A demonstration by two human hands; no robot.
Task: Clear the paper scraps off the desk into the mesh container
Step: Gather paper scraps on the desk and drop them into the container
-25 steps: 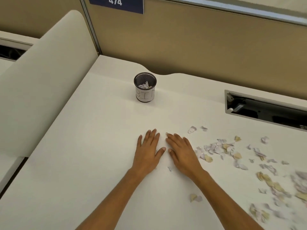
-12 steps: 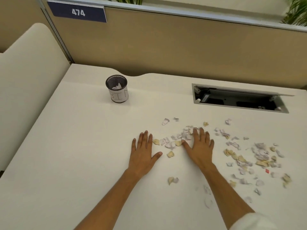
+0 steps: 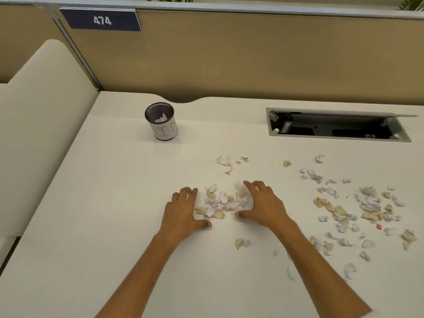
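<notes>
Fingers (image 3: pixel 257 187) of both hands curl loosely, ungripping, around a scrap pile (image 3: pixel 221 201), hiding its edges.

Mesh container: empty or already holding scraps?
Holding some. The upright mesh container shows a few pale paper scraps inside, well below the rim.

mesh container (image 3: pixel 161 121) rear-left on desk (image 3: pixel 103 203) | scraps (image 3: pixel 223 201) centre-right | cable tray (image 3: pixel 337 125) rear-right

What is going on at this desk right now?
A person is clearing paper scraps off the desk. The left hand and right hand cup a small pile of scraps between them, not yet lifted. The mesh container, farther back to the left, already holds a few pieces. Many more scraps lie scattered to the right.
</notes>
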